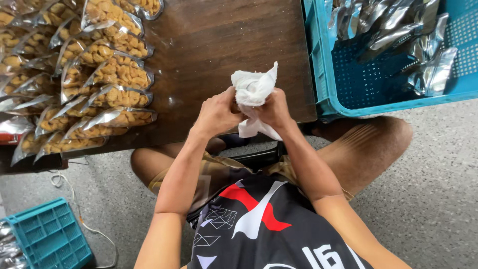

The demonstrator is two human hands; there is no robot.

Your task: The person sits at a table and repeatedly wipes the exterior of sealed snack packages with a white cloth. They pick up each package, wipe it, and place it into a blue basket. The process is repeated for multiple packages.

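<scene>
- Both hands, left hand (216, 113) and right hand (274, 109), clench a white cloth (253, 89) over the table's (224, 40) near edge.
- Clear snack bags (114, 74) crowd its left side; a blue crate (358, 84) of silver pouches (428, 69) sits beyond its right edge.

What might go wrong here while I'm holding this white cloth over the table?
The white cloth, bunched between left hand and right hand, has a loose tail that might slip free. The filled snack bags lie close by on the wooden table, so a wide elbow swing may knock them.

I see a white cloth (253, 88), a dark brown tabletop (224, 45), a teal crate (348, 84), silver pouches (428, 60), and golden-orange snack bags (99, 74).
</scene>
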